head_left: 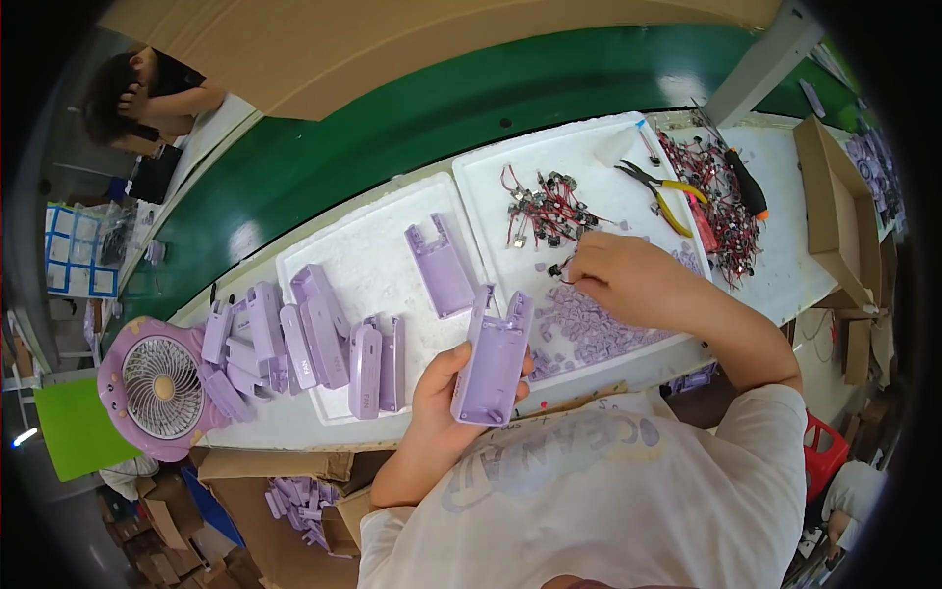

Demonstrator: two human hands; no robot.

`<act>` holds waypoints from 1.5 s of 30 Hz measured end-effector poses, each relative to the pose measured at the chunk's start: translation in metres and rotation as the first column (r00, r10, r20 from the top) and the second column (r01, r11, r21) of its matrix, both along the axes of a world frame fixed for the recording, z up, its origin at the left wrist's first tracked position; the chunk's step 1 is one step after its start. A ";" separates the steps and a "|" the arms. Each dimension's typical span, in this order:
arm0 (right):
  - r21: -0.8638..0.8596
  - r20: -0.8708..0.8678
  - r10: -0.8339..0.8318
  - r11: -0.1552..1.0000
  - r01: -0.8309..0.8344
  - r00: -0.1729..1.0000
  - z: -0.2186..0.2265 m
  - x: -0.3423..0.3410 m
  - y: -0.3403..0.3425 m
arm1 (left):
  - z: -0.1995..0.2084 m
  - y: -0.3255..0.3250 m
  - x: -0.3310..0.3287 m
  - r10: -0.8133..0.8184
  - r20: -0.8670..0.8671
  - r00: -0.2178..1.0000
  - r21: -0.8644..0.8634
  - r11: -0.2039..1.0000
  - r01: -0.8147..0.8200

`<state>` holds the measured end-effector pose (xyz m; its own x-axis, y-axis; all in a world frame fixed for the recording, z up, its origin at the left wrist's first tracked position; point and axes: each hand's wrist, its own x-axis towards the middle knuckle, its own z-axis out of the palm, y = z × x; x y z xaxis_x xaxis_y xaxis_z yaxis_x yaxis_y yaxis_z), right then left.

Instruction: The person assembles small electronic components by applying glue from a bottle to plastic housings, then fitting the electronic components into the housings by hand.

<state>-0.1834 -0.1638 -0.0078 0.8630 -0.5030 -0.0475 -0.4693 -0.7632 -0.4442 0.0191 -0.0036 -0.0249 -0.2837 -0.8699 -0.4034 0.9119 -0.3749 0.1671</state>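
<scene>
My left hand is wrapped round a light purple plastic housing, its hollow side facing up and its notched end pointing away from me. To the right, my right hand pinches a small black part with thin wires. Under and beside that hand spreads a heap of tiny purple plastic pieces. A tangle of small parts on red and black wires lies just beyond. Another hollow purple housing rests on the left white foam tray, while several more purple housings stand and lean together farther left.
On the right foam tray are yellow-handled pliers. Right of it lie more wired parts, a black-and-orange screwdriver and a cardboard box. A purple fan stands at the left end. Another person sits far left.
</scene>
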 end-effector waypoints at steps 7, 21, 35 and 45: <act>0.958 0.242 -0.460 0.254 -0.135 0.854 0.009 0.003 -0.002 | 0.005 -0.004 -0.004 0.001 0.105 0.994 0.095 0.995 -0.011; 0.341 0.617 -0.087 0.925 -0.166 0.782 0.025 0.025 0.016 | 0.003 -0.006 -0.007 -0.006 0.084 0.996 0.081 0.997 -0.001; 0.163 0.632 -0.040 0.983 -0.082 0.774 0.024 0.043 0.029 | 0.003 -0.009 -0.008 0.012 0.003 1.000 0.002 1.000 -0.012; 0.141 0.548 -0.100 0.990 0.026 0.831 0.027 0.050 0.034 | 0.002 -0.007 -0.011 -0.004 0.048 0.999 -0.077 0.997 0.008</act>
